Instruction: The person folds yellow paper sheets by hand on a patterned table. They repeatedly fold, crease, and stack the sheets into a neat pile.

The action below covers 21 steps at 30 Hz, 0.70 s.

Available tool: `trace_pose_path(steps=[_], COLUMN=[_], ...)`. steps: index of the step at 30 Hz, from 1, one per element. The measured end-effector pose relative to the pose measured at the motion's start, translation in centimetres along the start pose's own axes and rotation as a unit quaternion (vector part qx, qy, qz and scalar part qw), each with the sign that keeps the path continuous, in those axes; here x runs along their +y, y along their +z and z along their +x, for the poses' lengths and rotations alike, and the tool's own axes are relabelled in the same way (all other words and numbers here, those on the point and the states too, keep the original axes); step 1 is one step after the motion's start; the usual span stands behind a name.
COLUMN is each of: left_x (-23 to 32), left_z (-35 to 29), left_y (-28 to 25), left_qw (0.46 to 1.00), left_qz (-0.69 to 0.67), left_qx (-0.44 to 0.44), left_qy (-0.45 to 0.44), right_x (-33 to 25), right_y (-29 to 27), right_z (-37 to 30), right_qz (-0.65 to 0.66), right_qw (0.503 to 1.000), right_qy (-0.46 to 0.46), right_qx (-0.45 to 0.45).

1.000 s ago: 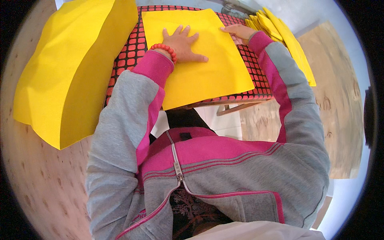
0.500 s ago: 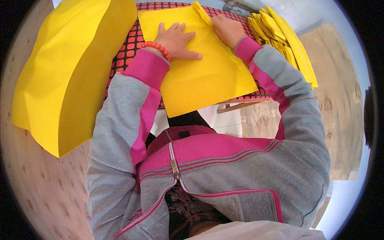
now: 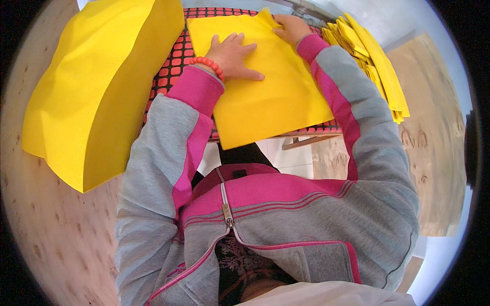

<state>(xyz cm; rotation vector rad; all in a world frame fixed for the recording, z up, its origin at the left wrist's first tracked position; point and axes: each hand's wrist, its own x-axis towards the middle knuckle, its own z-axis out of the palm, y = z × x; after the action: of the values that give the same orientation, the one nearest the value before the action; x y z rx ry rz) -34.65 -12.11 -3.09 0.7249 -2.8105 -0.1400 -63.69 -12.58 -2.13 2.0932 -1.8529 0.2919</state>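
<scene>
A yellow cloth-like sheet (image 3: 270, 102) lies over a red-and-black patterned table top, its near corner hanging past the front edge. My left hand (image 3: 232, 57), with a red bead bracelet at the wrist, rests flat on the sheet's left half, fingers spread. At the far right side of the sheet, my right hand (image 3: 294, 29) has its fingers curled onto the edge, beside a crumpled, raised corner. Part of that grip is hidden under the hand.
On the left, a large stack or folded bulk of yellow material (image 3: 97, 97) stands beside the table (image 3: 171, 66). Several folded yellow pieces (image 3: 375, 66) are piled at the far right. Wooden boards (image 3: 429, 137) stand or lie beyond them.
The raised fold at the sheet's far right corner is lower and more crumpled. My right hand has shifted slightly toward the far edge; my left hand stays flat. The whole view has shifted a little.
</scene>
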Motion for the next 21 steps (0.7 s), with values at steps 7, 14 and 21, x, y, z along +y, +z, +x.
trace_pose_path(steps=[7,14,21], left_x=[0.7,0.8,2.1], left_z=[-0.1,-0.1,-0.5], left_y=[-0.9,-1.3,-0.6], left_qw=[0.997,0.998,0.996], left_qz=[0.013,0.007,-0.020], left_qx=[-0.070,-0.061,-0.070], left_qy=[-0.013,-0.004,0.049], right_x=[0.8,4.1,-3.8], right_y=[-0.4,-3.1,-3.0], right_z=[-2.9,-4.9,-6.7], right_qz=[0.118,0.498,-0.164], right_qw=[0.987,0.783,0.973], right_qy=[0.111,0.228,-0.159], right_qx=[0.010,-0.294,0.025])
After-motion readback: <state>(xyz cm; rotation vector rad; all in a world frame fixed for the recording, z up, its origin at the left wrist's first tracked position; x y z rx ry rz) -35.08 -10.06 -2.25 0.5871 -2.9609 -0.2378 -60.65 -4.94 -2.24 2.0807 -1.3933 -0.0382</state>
